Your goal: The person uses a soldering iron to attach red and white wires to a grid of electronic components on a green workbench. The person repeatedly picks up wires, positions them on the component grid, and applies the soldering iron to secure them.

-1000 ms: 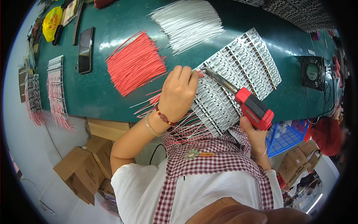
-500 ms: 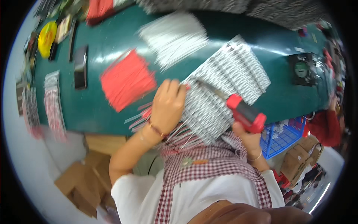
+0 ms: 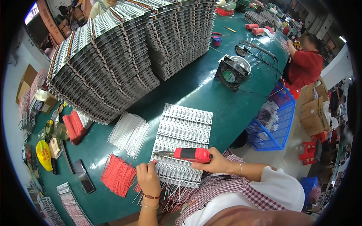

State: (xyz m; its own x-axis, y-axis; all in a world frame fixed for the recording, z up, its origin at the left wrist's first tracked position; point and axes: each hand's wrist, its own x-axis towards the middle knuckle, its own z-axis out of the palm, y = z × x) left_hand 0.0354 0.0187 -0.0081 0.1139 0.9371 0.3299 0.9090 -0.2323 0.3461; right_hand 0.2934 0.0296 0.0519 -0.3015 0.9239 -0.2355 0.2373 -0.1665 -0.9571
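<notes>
**Many rows wired, plenty of stock waiting**

Two tall stacks of finished-looking strip boards (image 3: 113, 56) tower behind the panel, so we judge the bulk of the work sits done, with more to come. We take the white panel of small boards (image 3: 183, 141) as our landmark: it lies flat on the green bench (image 3: 211, 90), right at its near edge, rows of pale modules with red and white leads trailing off its near side toward us. Those leads suggest its near rows are already wired; how many rows remain bare we cannot tell.

Left of the panel lie a loose fan of white wires (image 3: 129, 132) and, nearer us, a bundle of red wires (image 3: 117, 175), both far from used up.

Our right hand (image 3: 218, 164) is wrapped around the red-handled soldering iron (image 3: 188, 154), tip resting over the panel's near left part. Our left hand (image 3: 148, 180) pinches a red lead at the panel's near left corner, fingers narrow.
</notes>
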